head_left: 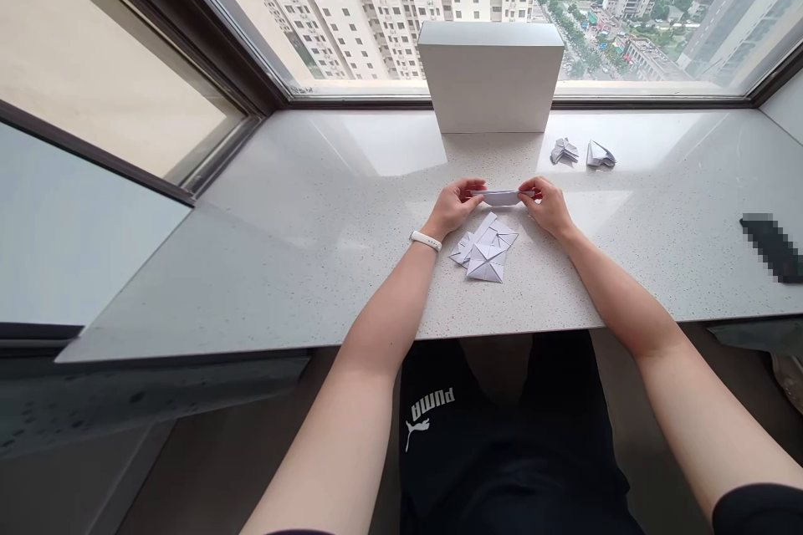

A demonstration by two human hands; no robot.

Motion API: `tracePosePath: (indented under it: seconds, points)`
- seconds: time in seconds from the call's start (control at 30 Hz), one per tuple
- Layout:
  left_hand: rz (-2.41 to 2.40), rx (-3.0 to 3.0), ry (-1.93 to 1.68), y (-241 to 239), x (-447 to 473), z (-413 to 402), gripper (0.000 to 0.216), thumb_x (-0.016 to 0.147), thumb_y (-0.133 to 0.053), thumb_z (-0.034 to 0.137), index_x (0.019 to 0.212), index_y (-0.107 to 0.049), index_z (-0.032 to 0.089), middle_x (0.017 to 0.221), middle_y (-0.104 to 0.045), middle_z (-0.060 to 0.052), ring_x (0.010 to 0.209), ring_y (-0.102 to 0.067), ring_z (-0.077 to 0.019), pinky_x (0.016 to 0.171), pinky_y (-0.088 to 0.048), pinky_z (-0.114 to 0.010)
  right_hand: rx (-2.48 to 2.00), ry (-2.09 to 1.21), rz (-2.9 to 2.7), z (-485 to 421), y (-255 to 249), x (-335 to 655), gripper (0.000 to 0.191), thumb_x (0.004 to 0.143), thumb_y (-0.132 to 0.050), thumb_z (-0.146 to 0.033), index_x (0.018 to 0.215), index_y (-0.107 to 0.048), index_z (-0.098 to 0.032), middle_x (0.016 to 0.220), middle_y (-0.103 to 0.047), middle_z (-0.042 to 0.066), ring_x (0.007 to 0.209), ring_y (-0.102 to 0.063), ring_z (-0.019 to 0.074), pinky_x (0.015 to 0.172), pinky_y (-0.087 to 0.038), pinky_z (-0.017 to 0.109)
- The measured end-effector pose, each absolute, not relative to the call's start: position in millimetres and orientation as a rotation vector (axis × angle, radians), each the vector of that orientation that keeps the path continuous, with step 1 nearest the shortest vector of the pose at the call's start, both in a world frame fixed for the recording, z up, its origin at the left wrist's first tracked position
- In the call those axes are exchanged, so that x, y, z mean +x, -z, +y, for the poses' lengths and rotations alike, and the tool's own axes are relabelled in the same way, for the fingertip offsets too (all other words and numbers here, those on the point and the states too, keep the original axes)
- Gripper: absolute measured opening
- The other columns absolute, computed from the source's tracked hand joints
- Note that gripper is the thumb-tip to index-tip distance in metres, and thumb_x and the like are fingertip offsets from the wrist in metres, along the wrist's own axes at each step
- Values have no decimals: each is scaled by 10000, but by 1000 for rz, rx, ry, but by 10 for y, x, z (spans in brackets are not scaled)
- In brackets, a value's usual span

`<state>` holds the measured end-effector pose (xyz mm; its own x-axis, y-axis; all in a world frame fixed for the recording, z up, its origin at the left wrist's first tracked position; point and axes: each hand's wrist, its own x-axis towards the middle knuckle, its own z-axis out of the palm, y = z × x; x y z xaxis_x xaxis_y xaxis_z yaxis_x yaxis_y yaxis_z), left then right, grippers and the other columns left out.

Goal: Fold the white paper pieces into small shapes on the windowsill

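Observation:
Between my two hands a folded piece of white paper is held just above the sill, its long side running left to right. My left hand, with a white band on the wrist, pinches its left end. Its right end is gripped between the thumb and fingers of my right hand. Close below the hands lies a small overlapping pile of folded paper pieces, with star-like creases on the front one.
A white box stands against the window at the back. Two small folded paper shapes, one crumpled-looking and one pointed, lie right of it. A dark, pixelated object is at far right. The speckled sill ends in front of my lap.

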<state>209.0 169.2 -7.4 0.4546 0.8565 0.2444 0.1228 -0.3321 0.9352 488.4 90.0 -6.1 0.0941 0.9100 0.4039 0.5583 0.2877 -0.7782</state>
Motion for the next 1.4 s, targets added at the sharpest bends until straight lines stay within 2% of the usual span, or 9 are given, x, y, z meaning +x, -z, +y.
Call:
tracePosePath:
  seconds: [0.37, 0.53, 0.7, 0.93, 1.13, 1.27, 1.4]
  points:
    - [851, 1751, -997, 83, 2129, 1660, 243, 1049, -862, 287, 1275, -849, 198, 1309, -919, -160, 1240, -887, -305, 1176, -731, -519, -1437, -473, -1605, 897, 85, 4911, 112, 1016, -768, -333, 1085, -797, -250, 1203, -857, 124, 1052, -767, 307, 1003, -732, 543]
    - [905, 1783, -1037, 79, 2142, 1661, 201, 1073, -806, 253, 1262, -851, 202, 1298, -917, -152, 1212, -882, -296, 1177, -722, -513, -1390, -195, -1768, 813, -2, 4823, 236, 1068, -770, -277, 1292, -843, -275, 1421, -810, 164, 1383, -706, 428, 1218, -641, 717]
    - [941, 1768, -1066, 86, 2164, 1680, 200, 1067, -795, 248, 1256, -843, 202, 1281, -915, -145, 1183, -878, -290, 1147, -726, -491, -1150, -307, -2143, 681, -67, 4561, 348, 1185, -648, -285, 1451, -869, -324, 1425, -815, 152, 1371, -737, 411, 1201, -664, 708]
    - [930, 1750, -1074, 85, 2192, 1695, 193, 1043, -776, 190, 1223, -847, 189, 1283, -919, -144, 1201, -878, -277, 1160, -716, -466, -1157, -403, -2261, 663, -35, 4529, 499, 1186, -636, -296, 1656, -804, -315, 1653, -780, 162, 1543, -693, 435, 1348, -574, 775]
    - [939, 1758, -1083, 67, 2192, 1679, 191, 1048, -791, 189, 1230, -850, 197, 1295, -920, -143, 1216, -875, -287, 1165, -717, -483, -1182, -445, -2299, 656, 3, 4515, 581, 1178, -622, -302, 1748, -736, -289, 1758, -741, 155, 1615, -654, 451, 1369, -555, 799]
    - [952, 1764, -1064, 67, 2185, 1684, 178, 1060, -794, 196, 1231, -846, 197, 1308, -912, -143, 1235, -870, -289, 1178, -707, -481, -1228, -428, -2314, 664, 30, 4480, 546, 1167, -645, -330, 1692, -774, -255, 1739, -746, 182, 1629, -636, 465, 1380, -546, 800]
    - [957, 1754, -1062, 78, 2182, 1697, 176, 1053, -792, 186, 1220, -846, 197, 1292, -914, -139, 1207, -873, -288, 1169, -707, -478, -1207, -456, -2301, 681, 41, 4488, 437, 1156, -667, -350, 1548, -840, -267, 1608, -811, 171, 1558, -683, 449, 1365, -562, 777]
